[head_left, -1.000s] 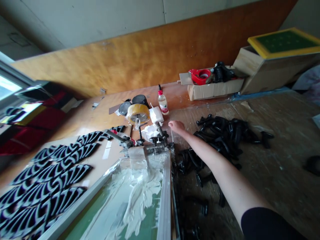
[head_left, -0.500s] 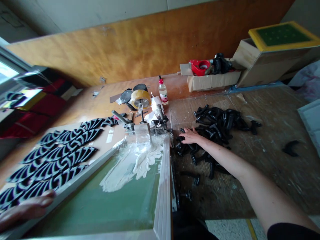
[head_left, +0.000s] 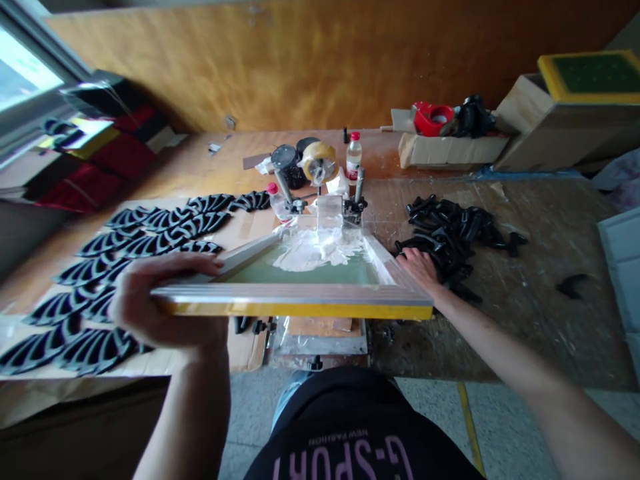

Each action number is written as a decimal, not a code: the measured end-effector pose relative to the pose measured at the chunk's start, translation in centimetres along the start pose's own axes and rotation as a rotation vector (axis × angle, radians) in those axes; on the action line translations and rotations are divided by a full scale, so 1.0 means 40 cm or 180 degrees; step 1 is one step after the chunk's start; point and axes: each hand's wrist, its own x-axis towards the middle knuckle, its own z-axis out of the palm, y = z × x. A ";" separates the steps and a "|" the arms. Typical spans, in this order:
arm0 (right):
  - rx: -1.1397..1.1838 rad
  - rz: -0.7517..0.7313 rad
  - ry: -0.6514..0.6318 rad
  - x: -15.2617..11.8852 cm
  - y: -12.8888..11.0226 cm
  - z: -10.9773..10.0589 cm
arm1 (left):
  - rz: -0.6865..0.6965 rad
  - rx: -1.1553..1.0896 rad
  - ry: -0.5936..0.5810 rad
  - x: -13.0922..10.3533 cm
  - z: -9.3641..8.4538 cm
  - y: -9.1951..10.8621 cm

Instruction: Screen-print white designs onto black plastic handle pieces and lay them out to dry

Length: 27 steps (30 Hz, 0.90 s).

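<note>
Red and black boxes [head_left: 107, 163] at far left are blurred and run out of view. Left hand [head_left: 160, 300] fingers are wrapped around the left end of a screen frame [head_left: 295, 293], hiding that corner. The frame's near bar, raised and tilted toward the wearer, covers part of the base [head_left: 320, 345] beneath. Behind the clamps [head_left: 355, 208], 2 red-capped bottles [head_left: 354, 160] are partly concealed. Right hand [head_left: 419, 267] fingertips are buried in a heap of black parts [head_left: 455, 227]; whether they grip any, I cannot tell.

Rows of ribbed black pieces [head_left: 95, 348] crowd the frame's left side. A gap opens between near bar and base. Right forearm passes just beside the frame's right corner; beyond the heap, 1 curved part [head_left: 571, 287] lies well apart.

Left, cardboard [head_left: 250, 350] covers orange-brown wood; white paste [head_left: 300, 257] smears the green mesh [head_left: 255, 269]; right, the tabletop [head_left: 525, 327] is dark and scuffed. Speckled floor [head_left: 425, 407] shows below.
</note>
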 end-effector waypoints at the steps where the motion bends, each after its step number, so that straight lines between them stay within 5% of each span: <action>1: -0.0016 0.0166 0.0064 -0.020 -0.013 0.007 | 0.0194 -0.0146 -0.0030 0.003 0.003 -0.001; 3: -0.0018 0.0394 0.0096 -0.044 -0.033 0.027 | 0.0241 -0.0423 -0.0241 0.015 0.010 0.002; 8: 0.0030 0.0792 -0.0185 -0.028 -0.050 0.060 | -0.0457 -0.0792 -0.0857 0.068 0.019 0.000; 15: -0.0093 0.0840 -0.0379 -0.038 -0.092 0.031 | -0.0795 -0.0836 -0.1263 0.099 0.003 -0.005; 20: 0.0274 0.0782 0.0365 -0.062 -0.134 -0.054 | -0.1003 -0.1349 -0.1636 0.110 -0.013 -0.010; 24: 0.1628 0.0170 0.1008 -0.071 -0.251 -0.095 | -0.0941 -0.1534 -0.1502 0.110 -0.009 -0.032; 27: 0.2199 -0.0523 0.0998 -0.073 -0.381 -0.060 | -0.0924 -0.1667 -0.1448 0.105 -0.003 -0.052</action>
